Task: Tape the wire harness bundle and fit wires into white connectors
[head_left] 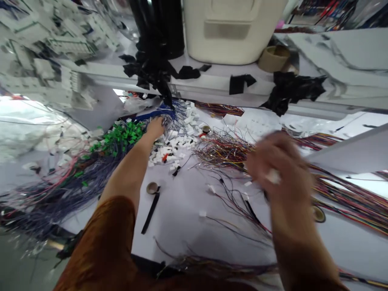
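Note:
My left hand [156, 127] reaches to the back of the table, its fingers closed at a bunch of grey wires [168, 121]. Just in front of it lies a loose heap of white plastic connectors [172, 146]. To its left, green connectors [129, 132] top a bundle of purple-blue wires [100, 178]. My right hand [279, 161] is raised over the right side and smeared by motion. Its fingers are curled, and a small white piece, apparently a connector [273, 176], shows in them. Red, yellow and black wires [226, 149] lie beside that hand.
A shelf edge [212, 87] with black tape scraps crosses above the table, bearing a cream container [233, 36]. A tape roll [152, 188] with a black strip [150, 214] lies centre-left. Long wire bundles [348, 198] run off right. A wire harness [227, 266] lies along the front edge.

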Tool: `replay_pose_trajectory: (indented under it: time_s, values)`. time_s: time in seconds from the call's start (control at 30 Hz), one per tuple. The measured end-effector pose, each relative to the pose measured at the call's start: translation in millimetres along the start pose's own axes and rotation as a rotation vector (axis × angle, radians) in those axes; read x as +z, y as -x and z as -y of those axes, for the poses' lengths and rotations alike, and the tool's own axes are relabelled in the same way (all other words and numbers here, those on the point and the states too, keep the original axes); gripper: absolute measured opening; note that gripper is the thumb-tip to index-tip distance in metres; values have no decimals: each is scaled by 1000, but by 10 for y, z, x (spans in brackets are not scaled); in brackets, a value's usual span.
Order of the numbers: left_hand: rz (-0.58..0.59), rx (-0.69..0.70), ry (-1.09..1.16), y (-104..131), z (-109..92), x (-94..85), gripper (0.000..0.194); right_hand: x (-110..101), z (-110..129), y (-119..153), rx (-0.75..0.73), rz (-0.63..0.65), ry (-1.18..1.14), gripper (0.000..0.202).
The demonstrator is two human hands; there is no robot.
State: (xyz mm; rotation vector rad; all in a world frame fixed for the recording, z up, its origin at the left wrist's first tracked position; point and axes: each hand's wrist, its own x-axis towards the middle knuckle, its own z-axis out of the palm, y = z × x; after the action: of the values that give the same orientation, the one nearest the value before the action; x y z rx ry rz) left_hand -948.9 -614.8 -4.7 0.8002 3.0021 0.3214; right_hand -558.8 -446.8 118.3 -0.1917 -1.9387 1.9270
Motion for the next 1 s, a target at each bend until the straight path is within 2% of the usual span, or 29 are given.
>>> replay_pose_trajectory:
  time_s: [0.03,0.07,0.13,0.2,0.23,0.27,0.33,0.37,0.43,0.47,0.5,0.57,0.6,0.7,0.77,0.9,1.0]
  values:
    - [-5,-10,-10,-35,-2,-24,48,-186,107,205,-27,-68,-47,19]
    - [3,-8,-14,-53,-11,-73,48,-355,162,407,11,-78,-18,17]
    - [50,20,-13,-16,-58,-217,47,-610,128,770,125,31,73,23]
    - [85,58,-22,178,-153,-372,48,-737,-29,1052,230,80,165,29]
    - [70,70,-35,354,-219,-437,49,-757,-123,1164,277,72,194,30]
    - [45,78,-34,589,-295,-488,48,-754,-214,1260,330,62,208,31]
    - [22,121,45,1221,-483,-540,39,-691,-374,1412,441,77,186,32]
    - [97,168,184,1597,-595,-541,32,-639,-439,1473,490,87,149,31]
    - [532,316,590,2379,-853,-488,31,-510,-547,1576,542,105,47,29]
    - [739,311,743,2745,-995,-435,33,-439,-591,1622,555,119,8,29]
    - [847,263,878,3070,-1139,-366,35,-366,-629,1669,565,133,-10,30]
    - [902,114,1147,3561,-1402,-205,38,-233,-683,1768,578,168,17,30]
    - [875,31,1272,3728,-1508,-125,38,-180,-698,1823,575,190,49,29]
    - [770,-191,1558,4026,-1704,36,35,-101,-697,2017,525,239,107,27]
    - [740,-271,1638,4162,-1767,64,35,-110,-670,2167,519,246,80,28]
    - [795,-277,1651,4418,-1867,60,29,-188,-624,2470,565,216,20,31]
    - [813,-279,1713,4543,-1953,112,29,-231,-612,2649,534,186,40,26]
